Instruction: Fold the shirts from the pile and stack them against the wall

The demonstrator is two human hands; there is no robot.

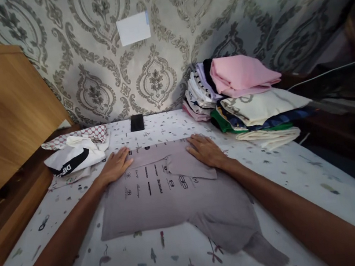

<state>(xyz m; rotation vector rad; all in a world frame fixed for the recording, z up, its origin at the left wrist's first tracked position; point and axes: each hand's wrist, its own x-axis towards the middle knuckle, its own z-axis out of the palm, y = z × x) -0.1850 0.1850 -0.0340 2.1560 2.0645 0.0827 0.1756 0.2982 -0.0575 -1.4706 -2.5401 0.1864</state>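
A grey long-sleeved shirt (143, 213) with rows of black printed lettering lies on the patterned white sheet (133, 264). Its far side is folded over toward me, and one sleeve lies doubled back across the print. The other sleeve trails out at the lower right. My left hand (116, 164) rests flat on the far left corner of the folded part, fingers stretched out. At the far right corner, my right hand (207, 151) presses flat beside the folded sleeve, its fingers spread. Neither hand grasps anything.
Piles of folded clothes, topped by a pink garment (243, 72) and a cream one (268, 104), stand at the back right. Several folded garments (77, 154) lie at the left. A black phone (137, 122) lies near the wall. A wooden cabinet (3, 110) borders the left.
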